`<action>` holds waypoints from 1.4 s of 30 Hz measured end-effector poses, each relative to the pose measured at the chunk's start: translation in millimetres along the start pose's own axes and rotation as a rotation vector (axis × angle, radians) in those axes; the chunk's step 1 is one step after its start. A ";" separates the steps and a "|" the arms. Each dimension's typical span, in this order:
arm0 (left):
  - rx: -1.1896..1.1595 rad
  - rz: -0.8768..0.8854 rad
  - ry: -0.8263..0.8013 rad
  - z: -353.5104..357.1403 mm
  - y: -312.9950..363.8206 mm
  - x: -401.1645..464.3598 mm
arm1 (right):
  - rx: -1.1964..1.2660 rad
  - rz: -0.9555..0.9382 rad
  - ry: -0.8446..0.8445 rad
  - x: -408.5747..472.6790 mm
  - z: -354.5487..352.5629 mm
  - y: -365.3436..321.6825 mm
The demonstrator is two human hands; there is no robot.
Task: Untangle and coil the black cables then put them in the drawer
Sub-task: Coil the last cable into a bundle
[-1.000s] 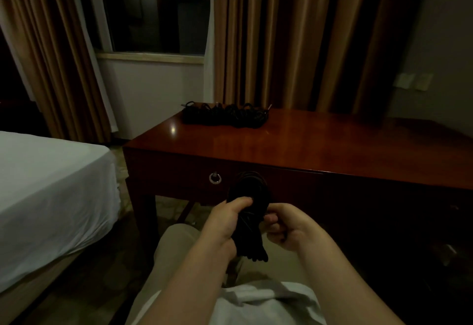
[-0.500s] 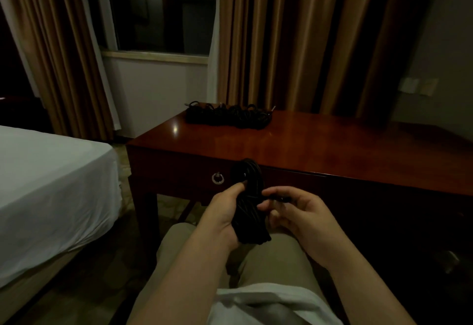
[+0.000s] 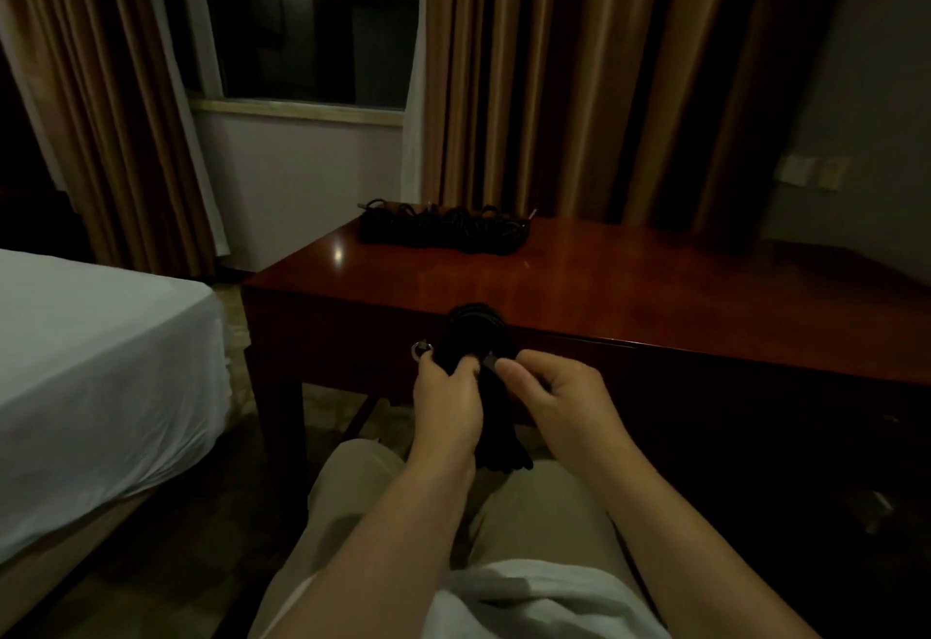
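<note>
A coiled black cable [image 3: 478, 331] stands upright in front of the desk's edge, over my lap. My left hand [image 3: 446, 399] grips the coil round its middle. My right hand [image 3: 559, 396] pinches the cable's end [image 3: 489, 362] beside the left thumb. The coil's lower loops [image 3: 504, 452] hang between my wrists. A pile of tangled black cables [image 3: 443, 228] lies at the far left of the wooden desk [image 3: 629, 296]. The drawer front with its ring pull [image 3: 420, 349] sits closed just left of my left hand.
A bed with a white sheet [image 3: 95, 361] fills the left side. Brown curtains [image 3: 554, 74] and a dark window [image 3: 312, 19] stand behind the desk. My legs in light trousers [image 3: 529, 502] are below the hands. The right of the room is dark.
Both hands have lifted the coil higher against the desk edge. My right hand has shifted from the coil's side up to pinch the cable end near the left thumb.
</note>
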State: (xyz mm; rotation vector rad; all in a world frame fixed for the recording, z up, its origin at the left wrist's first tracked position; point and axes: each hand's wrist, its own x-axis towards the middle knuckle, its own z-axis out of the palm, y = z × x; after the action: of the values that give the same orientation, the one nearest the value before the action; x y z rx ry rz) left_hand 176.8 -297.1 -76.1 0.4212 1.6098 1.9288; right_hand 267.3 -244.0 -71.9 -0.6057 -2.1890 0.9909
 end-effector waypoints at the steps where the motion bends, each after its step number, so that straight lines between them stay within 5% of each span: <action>1: -0.015 0.020 -0.020 -0.6 0.0 -1.9 | 0.094 0.067 0.030 1.2 0.2 0.6; 5: -0.079 0.026 -0.079 -1.4 -0.1 -6.6 | 0.502 0.360 0.065 3.8 -2.9 6.4; 9: -0.206 -0.075 -0.117 -4.9 3.6 -5.5 | 0.728 0.356 0.074 0.7 0.9 8.1; 19: -0.262 -0.275 -0.479 -9.2 -3.3 -17.6 | 0.614 0.484 0.098 11.7 -8.8 25.7; 30: 0.050 -0.221 -0.901 -22.1 -17.3 -22.3 | 0.671 0.675 0.271 17.8 -20.0 27.4; 38: 0.388 -0.047 -0.580 -18.8 -22.8 -12.9 | 0.653 0.398 0.524 18.6 -35.4 24.3; 42: 0.273 -0.005 -0.298 -25.2 -24.0 -2.0 | 0.816 0.427 0.649 11.8 -58.5 29.1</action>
State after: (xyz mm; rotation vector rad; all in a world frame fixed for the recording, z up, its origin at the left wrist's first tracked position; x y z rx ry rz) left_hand 169.3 -315.7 -104.6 0.7752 1.6707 1.5573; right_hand 305.4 -190.7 -61.0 -0.8413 -0.9801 1.5121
